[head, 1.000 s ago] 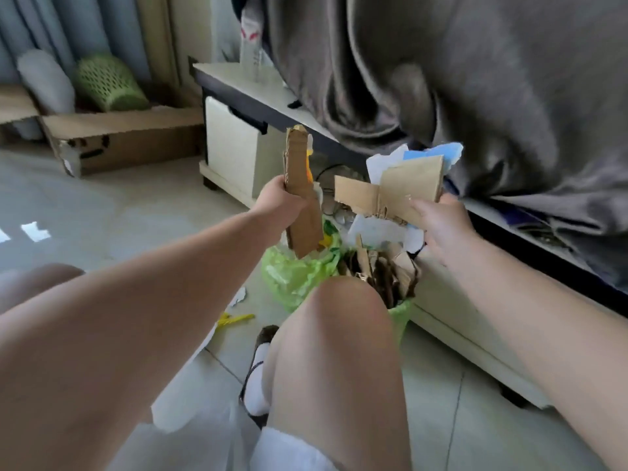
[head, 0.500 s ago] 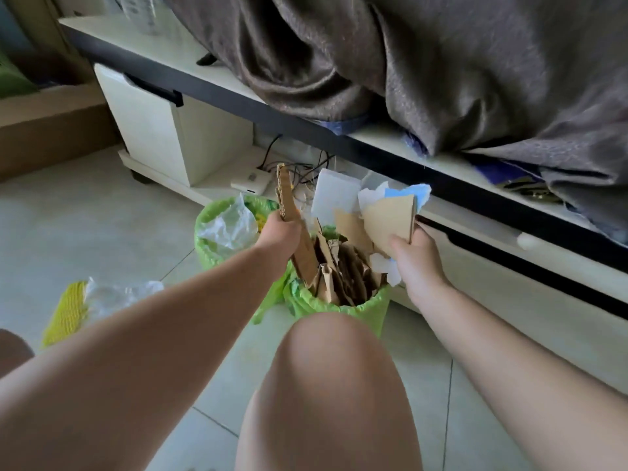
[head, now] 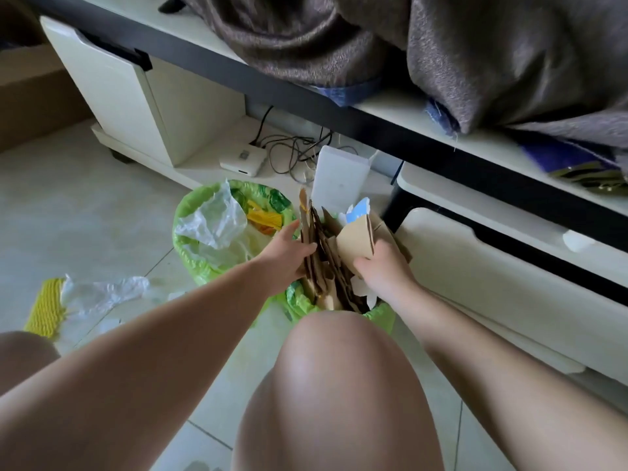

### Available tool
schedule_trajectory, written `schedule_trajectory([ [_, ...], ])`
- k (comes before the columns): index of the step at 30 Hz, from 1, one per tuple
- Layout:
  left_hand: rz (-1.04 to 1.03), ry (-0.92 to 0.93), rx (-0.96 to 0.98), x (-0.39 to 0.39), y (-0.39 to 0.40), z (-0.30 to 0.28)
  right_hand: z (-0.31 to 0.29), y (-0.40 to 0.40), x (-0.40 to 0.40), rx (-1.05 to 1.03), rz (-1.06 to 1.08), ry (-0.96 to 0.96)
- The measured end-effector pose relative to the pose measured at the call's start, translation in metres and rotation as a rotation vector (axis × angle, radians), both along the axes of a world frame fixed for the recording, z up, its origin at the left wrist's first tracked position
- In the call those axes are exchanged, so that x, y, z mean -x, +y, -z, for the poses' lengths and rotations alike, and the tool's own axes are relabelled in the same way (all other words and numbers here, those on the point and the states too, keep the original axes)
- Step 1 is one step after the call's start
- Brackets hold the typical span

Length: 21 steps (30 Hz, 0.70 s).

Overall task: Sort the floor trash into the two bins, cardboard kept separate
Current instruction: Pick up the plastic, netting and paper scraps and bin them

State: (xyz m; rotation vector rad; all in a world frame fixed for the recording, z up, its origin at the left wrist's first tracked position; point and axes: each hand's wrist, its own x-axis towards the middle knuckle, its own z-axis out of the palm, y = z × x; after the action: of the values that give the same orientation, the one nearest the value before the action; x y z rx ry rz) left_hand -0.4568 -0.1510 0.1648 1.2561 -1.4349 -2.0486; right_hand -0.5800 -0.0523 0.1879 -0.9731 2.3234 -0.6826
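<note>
gripping jagged cardboard strips (head: 314,253) — left hand (head: 285,256).

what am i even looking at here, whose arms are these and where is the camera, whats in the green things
The camera sits on a person's head and looks down, so the arms and the bare knee are their own. There is no machine; two bare hands do the work. The two green things are bins lined with green bags, standing on a tiled floor in front of a white TV cabinet. The cardboard bin, nearer the knee, is packed with brown cardboard strips. The other bin holds clear plastic and yellow scraps. The left hand grips a tall cardboard strip standing in the cardboard bin. The right hand holds a folded cardboard piece over it. A plastic bag and yellow mesh lie on the floor at left.
</note>
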Motion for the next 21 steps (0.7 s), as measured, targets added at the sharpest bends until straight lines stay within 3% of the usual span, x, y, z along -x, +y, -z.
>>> schedule_trajectory([
  [5, 0.048, -0.038, -0.002, 0.002, 0.003, 0.004, 0.009, -0.008, 0.003, -0.102, -0.007, 0.072],
  [11, 0.071, 0.129, -0.227, 0.003, -0.003, 0.019, 0.020, -0.009, 0.001, -0.135, -0.040, 0.071],
  [16, 0.004, 0.094, -0.212, 0.007, -0.007, 0.032, 0.022, -0.001, 0.012, 0.028, 0.005, -0.070],
  [21, -0.006, -0.043, -0.069, 0.025, -0.003, 0.039, 0.030, 0.008, 0.012, 0.172, 0.081, 0.007],
])
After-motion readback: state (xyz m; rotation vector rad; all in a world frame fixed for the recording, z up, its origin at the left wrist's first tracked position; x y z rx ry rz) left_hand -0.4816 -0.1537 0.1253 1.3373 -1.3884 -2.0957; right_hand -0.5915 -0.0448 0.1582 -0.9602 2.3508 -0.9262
